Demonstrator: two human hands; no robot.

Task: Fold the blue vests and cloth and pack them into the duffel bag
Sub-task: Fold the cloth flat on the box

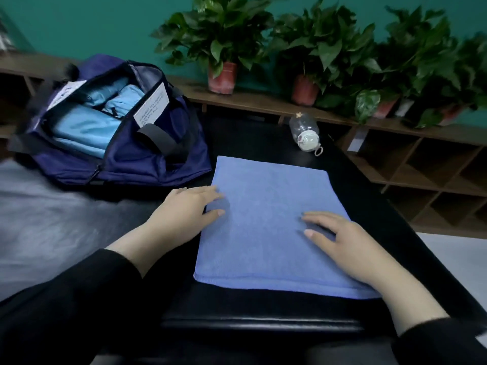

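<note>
Both the left hand [184, 209] and right hand [340, 241] lie open-fingered on the blue cloth [266, 227], seemingly flattening it for folding, with the duffel bag [147, 159] open far-left for packing.

No text here can be read. In the upper left of the frame, a white label [152, 104] with several lines of small print stands on the inner flap of the open duffel bag [147, 164], but the print is too small and blurred to make out. A second white tag [66, 94] on the bag's far rim carries a faint mark, equally illegible.
</note>
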